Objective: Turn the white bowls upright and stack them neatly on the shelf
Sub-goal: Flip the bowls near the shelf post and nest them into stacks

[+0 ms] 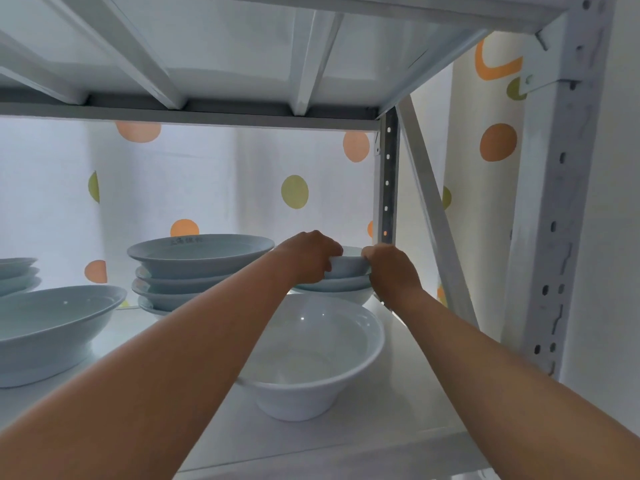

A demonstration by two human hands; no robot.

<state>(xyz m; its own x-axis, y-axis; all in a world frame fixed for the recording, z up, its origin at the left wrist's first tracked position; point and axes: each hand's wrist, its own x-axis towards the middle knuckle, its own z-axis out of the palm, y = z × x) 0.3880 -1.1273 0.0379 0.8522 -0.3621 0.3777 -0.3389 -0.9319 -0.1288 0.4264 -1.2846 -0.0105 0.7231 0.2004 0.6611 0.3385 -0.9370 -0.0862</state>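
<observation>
Both my hands reach to the back right of the white shelf (408,403). My left hand (311,254) and my right hand (391,268) grip the opposite rims of a small white bowl (348,266). That bowl sits upright on top of a short stack of white bowls (332,289). A large upright white bowl (311,355) stands in front of that stack, under my left forearm. A taller stack of upright bowls (194,268) stands at the back middle.
A wide bowl (52,323) sits at the front left, with more bowls (17,275) behind it at the far left. The upper shelf (207,46) hangs low overhead. Metal posts (388,181) and a diagonal brace (433,209) bound the right side. A dotted curtain hangs behind.
</observation>
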